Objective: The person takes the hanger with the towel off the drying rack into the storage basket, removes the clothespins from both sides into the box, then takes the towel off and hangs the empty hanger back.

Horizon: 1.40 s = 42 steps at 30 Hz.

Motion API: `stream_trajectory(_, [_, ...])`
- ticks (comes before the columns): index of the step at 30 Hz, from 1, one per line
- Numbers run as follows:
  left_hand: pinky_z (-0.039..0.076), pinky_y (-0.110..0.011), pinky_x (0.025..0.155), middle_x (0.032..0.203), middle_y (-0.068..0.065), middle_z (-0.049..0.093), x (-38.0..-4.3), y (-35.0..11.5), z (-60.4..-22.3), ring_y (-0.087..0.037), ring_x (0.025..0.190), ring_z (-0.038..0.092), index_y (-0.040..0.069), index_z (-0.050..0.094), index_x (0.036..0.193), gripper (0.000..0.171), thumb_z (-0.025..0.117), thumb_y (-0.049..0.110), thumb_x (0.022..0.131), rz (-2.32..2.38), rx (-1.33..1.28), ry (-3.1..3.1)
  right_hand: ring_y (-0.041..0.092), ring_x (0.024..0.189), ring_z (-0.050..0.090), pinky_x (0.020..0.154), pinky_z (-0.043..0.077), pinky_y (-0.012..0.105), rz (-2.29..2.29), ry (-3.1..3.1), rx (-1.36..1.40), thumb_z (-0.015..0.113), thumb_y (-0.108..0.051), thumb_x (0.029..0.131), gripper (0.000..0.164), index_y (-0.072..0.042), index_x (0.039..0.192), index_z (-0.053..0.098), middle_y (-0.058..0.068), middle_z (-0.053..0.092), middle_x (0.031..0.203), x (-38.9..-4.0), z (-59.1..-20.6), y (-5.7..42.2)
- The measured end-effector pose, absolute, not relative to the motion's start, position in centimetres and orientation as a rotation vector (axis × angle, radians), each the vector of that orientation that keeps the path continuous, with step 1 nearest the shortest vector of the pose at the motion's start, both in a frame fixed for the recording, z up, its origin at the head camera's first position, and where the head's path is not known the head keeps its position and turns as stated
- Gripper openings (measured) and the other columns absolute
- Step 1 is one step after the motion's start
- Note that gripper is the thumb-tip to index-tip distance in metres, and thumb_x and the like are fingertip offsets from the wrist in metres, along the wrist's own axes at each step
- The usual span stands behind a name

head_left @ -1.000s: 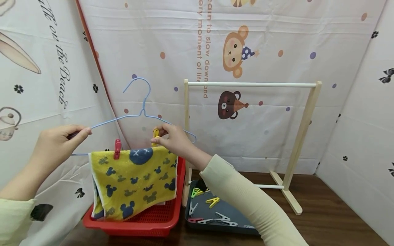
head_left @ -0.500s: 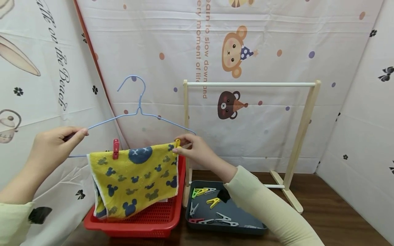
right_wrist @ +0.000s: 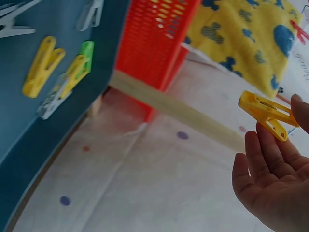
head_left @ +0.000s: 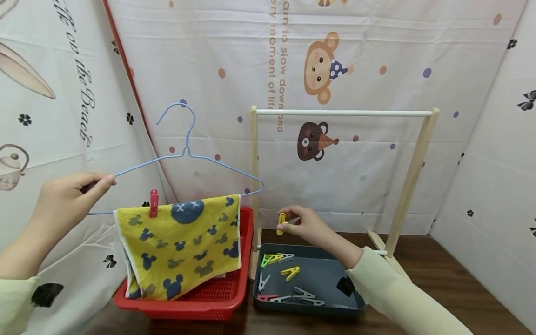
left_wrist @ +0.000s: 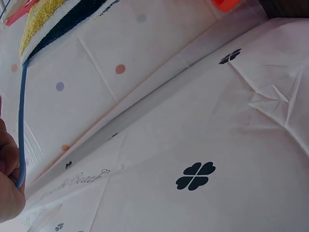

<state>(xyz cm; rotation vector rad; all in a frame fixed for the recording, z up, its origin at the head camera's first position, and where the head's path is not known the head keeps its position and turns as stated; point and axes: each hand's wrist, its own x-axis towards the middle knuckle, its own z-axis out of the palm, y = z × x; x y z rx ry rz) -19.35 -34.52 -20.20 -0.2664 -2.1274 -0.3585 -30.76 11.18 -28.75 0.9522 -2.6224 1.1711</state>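
Observation:
My left hand (head_left: 69, 200) grips the left end of a blue wire hanger (head_left: 219, 163), whose hook points up. Over the hanger's lower bar drapes a yellow towel (head_left: 184, 251) with blue mouse-head prints. A red clothespin (head_left: 154, 203) clips the towel's top edge on the left. Apart from the towel, over the tray's back edge, my right hand (head_left: 311, 228) pinches a yellow clothespin (right_wrist: 263, 112) between thumb and fingers. In the left wrist view the hanger's wire (left_wrist: 21, 121) runs out of the hand towards the towel.
Beneath the towel stands a red basket (head_left: 209, 304). A dark grey tray (head_left: 331, 274) beside it holds several loose clothespins (head_left: 290, 273). Behind the tray rises a wooden rack with a white top rail (head_left: 343, 113). Printed cloth (head_left: 460, 186) hangs around the brown table (head_left: 456, 298).
My right hand has moved right and down, from the towel's top edge to above the tray, carrying the yellow clothespin. The left hand and hanger have shifted slightly left.

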Motion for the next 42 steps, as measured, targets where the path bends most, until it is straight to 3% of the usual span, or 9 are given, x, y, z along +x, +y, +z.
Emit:
stream_trajectory(7, [0.032,-0.005,0.056,0.088,-0.032,0.072,-19.1,-34.7,-20.2,0.029,0.069,0.03,-0.009,0.075,0.098,0.029,0.065,0.018,0.101,-0.36,-0.246,-2.128,0.015,0.089,0.066,0.075,0.054,0.027,1.029,-2.73,0.995,0.075,-0.025,0.094,0.037,-0.001,0.121,0.07,0.011,0.073,0.102,-31.6,-30.5,12.5])
stream_trajectory(14, [0.034,-0.003,0.059,0.089,-0.03,0.073,-19.2,-34.4,-20.3,0.032,0.072,0.033,-0.007,0.076,0.098,0.023,0.068,0.015,0.098,-0.374,-0.276,-2.118,0.009,0.078,0.054,0.069,0.047,0.025,0.828,-2.932,1.032,0.077,-0.024,0.091,0.037,0.002,0.116,0.07,0.005,0.069,0.092,-33.8,-33.8,13.2])
stream_trajectory(21, [0.034,-0.006,0.057,0.086,-0.028,0.073,-19.3,-34.3,-20.7,0.028,0.069,0.033,-0.006,0.076,0.097,0.023,0.068,0.015,0.098,-0.377,-0.284,-2.122,0.011,0.07,0.05,0.063,0.042,0.025,0.701,-3.095,1.014,0.08,-0.017,0.087,0.024,0.001,0.102,0.073,0.002,0.064,0.081,-35.1,-36.0,13.5])
stream_trajectory(25, [0.034,-0.005,0.058,0.086,-0.029,0.073,-19.4,-34.4,-20.9,0.029,0.07,0.034,-0.007,0.076,0.098,0.023,0.069,0.016,0.098,-0.388,-0.283,-2.134,0.013,0.07,0.049,0.064,0.042,0.028,0.534,-3.173,0.923,0.084,-0.016,0.083,0.019,-0.004,0.092,0.072,0.001,0.062,0.079,-35.3,-36.9,13.1])
stream_trajectory(32, [0.034,-0.002,0.061,0.089,-0.029,0.074,-19.3,-34.4,-21.0,0.032,0.074,0.035,-0.006,0.076,0.099,0.02,0.07,0.013,0.096,-0.408,-0.29,-2.139,0.017,0.076,0.056,0.074,0.054,0.04,0.165,-3.243,0.754,0.091,-0.015,0.075,0.028,-0.006,0.094,0.072,0.003,0.067,0.088,-35.0,-38.3,12.4])
stream_trajectory(42, [0.035,-0.001,0.062,0.09,-0.028,0.075,-19.4,-34.2,-21.1,0.034,0.076,0.033,-0.005,0.077,0.098,0.019,0.07,0.013,0.096,-0.389,-0.298,-2.115,0.016,0.074,0.053,0.072,0.053,0.035,0.062,-3.284,0.751,0.092,-0.015,0.075,0.029,-0.009,0.094,0.071,0.0,0.064,0.084,-35.5,-39.6,12.6])
